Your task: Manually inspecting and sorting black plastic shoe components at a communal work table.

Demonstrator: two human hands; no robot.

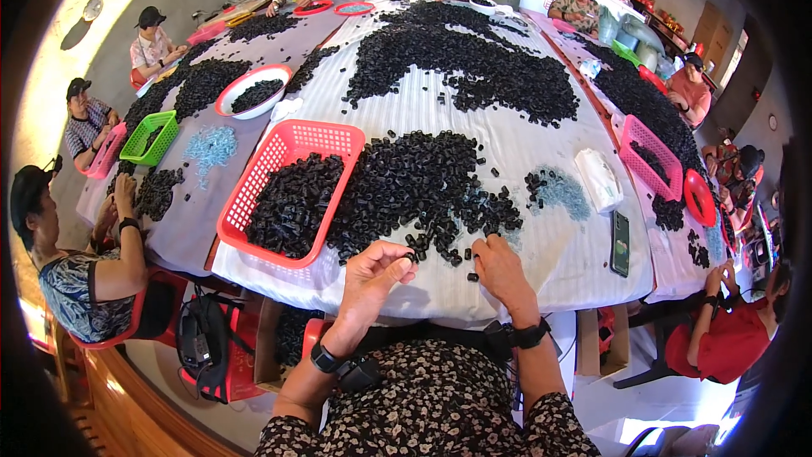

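My left hand is closed in a pinch, with a small black cylindrical piece between thumb and fingertips above the near table edge. Close by on the right, my right hand points down to the cloth with its fingers drawn together; what they hold, if anything, is hidden. Single black pieces lie beside its fingertips. Beyond both hands spreads a heap of the same black pieces. Left of the heap stands a red plastic basket, partly filled with them.
Small clear-blue bits, a white tissue pack and a phone lie to my right. A larger black heap covers the far table. Green and pink baskets stand at the sides. Several people sit around the tables.
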